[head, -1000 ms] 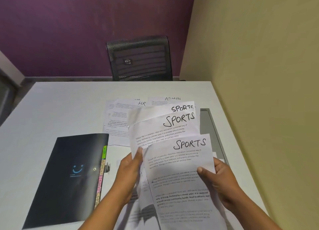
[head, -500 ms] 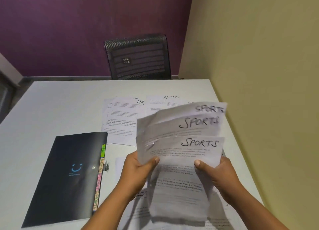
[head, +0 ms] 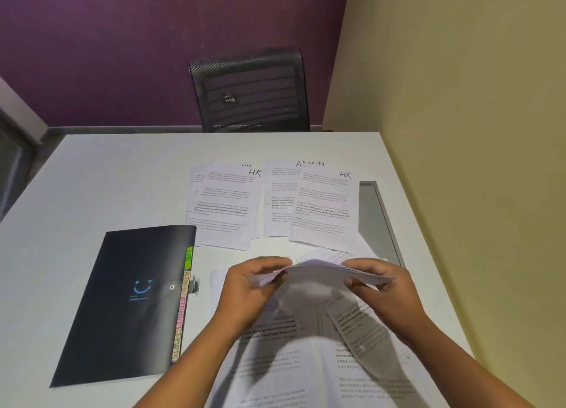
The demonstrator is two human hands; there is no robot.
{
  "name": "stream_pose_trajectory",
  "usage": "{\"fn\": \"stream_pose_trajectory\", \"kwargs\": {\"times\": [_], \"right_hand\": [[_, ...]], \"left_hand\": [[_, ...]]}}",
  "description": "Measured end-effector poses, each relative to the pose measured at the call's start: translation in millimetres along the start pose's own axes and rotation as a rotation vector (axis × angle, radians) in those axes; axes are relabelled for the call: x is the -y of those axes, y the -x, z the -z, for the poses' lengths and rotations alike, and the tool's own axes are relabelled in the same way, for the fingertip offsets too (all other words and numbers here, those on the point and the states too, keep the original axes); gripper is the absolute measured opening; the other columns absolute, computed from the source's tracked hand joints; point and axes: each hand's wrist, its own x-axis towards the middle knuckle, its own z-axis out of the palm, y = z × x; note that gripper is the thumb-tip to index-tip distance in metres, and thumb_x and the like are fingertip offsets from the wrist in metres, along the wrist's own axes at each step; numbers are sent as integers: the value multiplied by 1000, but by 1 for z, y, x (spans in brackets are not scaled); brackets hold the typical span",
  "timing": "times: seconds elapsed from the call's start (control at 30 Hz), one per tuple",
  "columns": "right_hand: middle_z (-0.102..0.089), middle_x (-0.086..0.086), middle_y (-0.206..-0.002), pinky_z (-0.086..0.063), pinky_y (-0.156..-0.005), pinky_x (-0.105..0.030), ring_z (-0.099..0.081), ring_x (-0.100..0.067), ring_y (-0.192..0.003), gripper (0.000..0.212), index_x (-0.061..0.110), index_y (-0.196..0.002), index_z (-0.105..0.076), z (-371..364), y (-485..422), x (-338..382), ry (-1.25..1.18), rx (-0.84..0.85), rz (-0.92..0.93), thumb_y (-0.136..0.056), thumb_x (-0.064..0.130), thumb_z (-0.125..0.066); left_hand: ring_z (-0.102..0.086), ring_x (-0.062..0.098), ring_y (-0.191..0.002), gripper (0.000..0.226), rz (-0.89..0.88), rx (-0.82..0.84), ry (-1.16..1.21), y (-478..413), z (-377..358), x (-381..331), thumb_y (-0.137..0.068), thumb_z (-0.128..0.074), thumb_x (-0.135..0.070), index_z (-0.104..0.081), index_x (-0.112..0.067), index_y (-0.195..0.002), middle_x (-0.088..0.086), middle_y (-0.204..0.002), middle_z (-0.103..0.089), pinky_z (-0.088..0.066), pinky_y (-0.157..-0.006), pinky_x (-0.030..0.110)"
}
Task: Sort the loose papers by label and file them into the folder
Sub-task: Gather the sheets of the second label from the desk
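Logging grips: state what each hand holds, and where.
Both grip a stack of white paper sheets: left hand at its left edge, right hand at its right edge.

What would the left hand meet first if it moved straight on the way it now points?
Beyond the paper stack it grips, the left hand points forward and rightward, toward the ADMIN sheets lying on the table. Probably those come first, though its height above them is unclear.

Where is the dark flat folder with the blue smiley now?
Head view, lower left: the dark folder lies closed on the white table, left of the left hand, with the HR-labelled sheets beyond its far right corner.
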Motion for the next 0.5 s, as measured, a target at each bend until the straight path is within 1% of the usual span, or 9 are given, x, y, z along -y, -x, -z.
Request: {"fn": "stream_pose_trajectory", "kwargs": {"times": [0.07,0.13,0.2,0.3,0.33,0.4,0.43,0.5], "right_hand": [[-78,7,-96,-58,-82,-22,-72,-13,-94,28,19,-94,-79,-1,1,-4,-28,2,-12,-75,-1,-81],[-78,6,-96,-59,-76,-23,-72,-10,-92,27,16,-98,-77,1,-1,-7,-31,9,-3,-76,0,-81],[-79,8,-93,-60,-71,-23,-74,-9,-86,27,15,-102,-76,4,-3,-10,-26,4,-41,-79,2,-79],[-79,7,-97,-62,-76,-30,-75,-12,-90,26,16,-107,-74,4,-12,-14,-36,59,-102,-83,8,-76],[-79,8,-98,-62,-76,-30,-75,-13,-90,24,17,-107,-74,3,-15,-15,-27,82,-113,-84,11,-75],[-79,10,-95,-62,-73,-29,-76,-11,-87,19,19,-103,-74,0,-22,-16,-8,108,-124,-84,20,-73],[-79,10,-93,-62,-72,-31,-76,-12,-84,17,19,-100,-75,-2,-27,-17,-3,104,-137,-84,24,-72],[-80,6,-88,-60,-72,-39,-77,-15,-80,12,20,-94,-77,-6,-37,-19,10,76,-146,-86,25,-70]], "left_hand": [[-72,7,-87,24,17,-22,11,0,-1,3,-83,-74,-2,-80,-25,-83,-6,-88,-78,-55,-79,21],[-73,9,-81,19,39,-52,101,0,-2,-1,-83,-73,-3,-79,-21,-84,-2,-84,-78,-55,-70,20],[-74,12,-84,16,33,-76,186,-3,-1,-8,-83,-73,-6,-79,-21,-86,0,-86,-79,-57,-71,23],[-73,16,-95,20,5,-90,251,-12,4,-17,-84,-71,-7,-78,-22,-95,2,-96,-78,-59,-81,29],[-73,18,-96,21,10,-92,274,-16,4,-18,-85,-70,-6,-77,-20,-100,3,-98,-78,-59,-82,31],[-74,19,-95,21,47,-100,306,-27,6,-21,-87,-68,-7,-74,-13,-106,5,-99,-78,-59,-79,30],[-74,20,-92,20,74,-103,302,-36,8,-22,-87,-68,-8,-73,-11,-107,5,-98,-78,-59,-75,28],[-74,19,-84,14,125,-95,237,-58,17,-20,-88,-70,-11,-73,-13,-101,3,-92,-78,-57,-67,26]]}}
